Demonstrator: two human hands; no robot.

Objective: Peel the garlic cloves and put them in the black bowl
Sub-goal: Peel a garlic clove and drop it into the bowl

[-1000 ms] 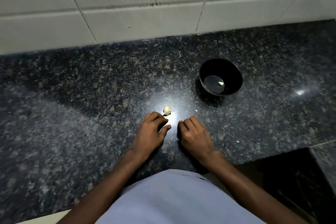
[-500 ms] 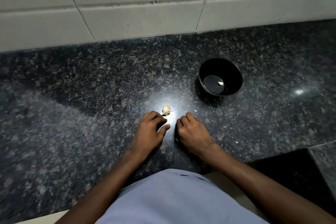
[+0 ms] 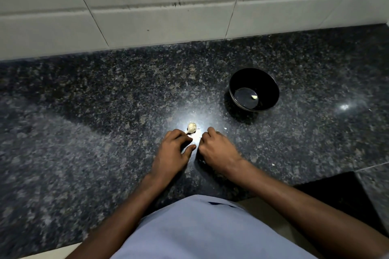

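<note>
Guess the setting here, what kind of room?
Probably a home kitchen worktop: a speckled dark granite counter against a tiled wall, with a black bowl holding one peeled clove and garlic lying loose.

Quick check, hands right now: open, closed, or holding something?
Left hand: fingers curled, touching the garlic clove; a grip on it cannot be told.
Right hand: fingers curled on the counter; contents cannot be told.
</note>
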